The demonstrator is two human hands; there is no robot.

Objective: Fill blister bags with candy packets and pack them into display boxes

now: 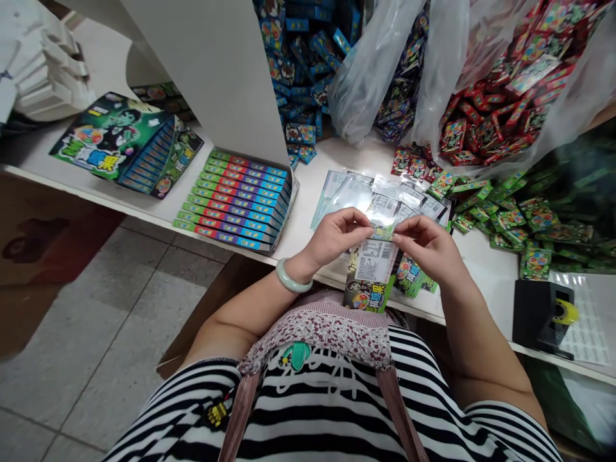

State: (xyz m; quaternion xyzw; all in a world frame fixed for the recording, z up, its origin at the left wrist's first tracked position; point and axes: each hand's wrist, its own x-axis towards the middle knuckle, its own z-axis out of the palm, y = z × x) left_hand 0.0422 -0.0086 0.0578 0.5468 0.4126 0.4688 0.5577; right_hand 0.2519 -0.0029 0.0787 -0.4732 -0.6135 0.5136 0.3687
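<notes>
Head view, printed packet [369, 276] extending below left hand [339, 239] and right hand [429, 247], each grip pinching its upper part

This looks like a packing spot in a small workshop or a shop's back room; which of the two cannot be told. A long white desk [312, 247] carries loose heaps of small glossy red printed packets [486, 128] and small glossy green printed packets [524, 215] at the right, with cloudy translucent plastic bags [360, 83] at the far side. Nearer the left stands a tray of multicoloured striped slim boxes [235, 202]. A black tape dispenser with yellow hub [543, 317] sits at the right, above grey floor tiles [106, 321].
</notes>
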